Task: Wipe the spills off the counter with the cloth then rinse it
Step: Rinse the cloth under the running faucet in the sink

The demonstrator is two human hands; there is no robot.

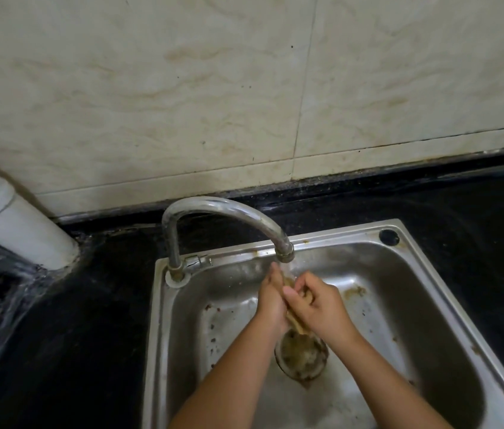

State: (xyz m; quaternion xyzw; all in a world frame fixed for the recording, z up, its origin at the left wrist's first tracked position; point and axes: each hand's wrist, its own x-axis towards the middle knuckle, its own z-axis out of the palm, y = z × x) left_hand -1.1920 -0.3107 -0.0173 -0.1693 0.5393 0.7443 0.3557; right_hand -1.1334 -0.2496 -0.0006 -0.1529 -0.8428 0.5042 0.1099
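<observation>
A small, soiled yellowish-brown cloth (294, 323) is squeezed between my two hands over the steel sink (430, 305), just below the faucet spout (284, 253). My left hand (270, 300) presses against the cloth with its fingers fairly straight and pointing up. My right hand (318, 301) grips the cloth with curled fingers. Only bits of the cloth show between the palms and below them. A thin stream of water seems to fall from the spout onto the hands.
The sink's drain strainer (301, 356) is full of brownish residue, and dirty spots dot the basin. Black counter (74, 320) surrounds the sink. A white pipe (18, 221) stands at the left corner. Tiled wall (244, 88) runs behind.
</observation>
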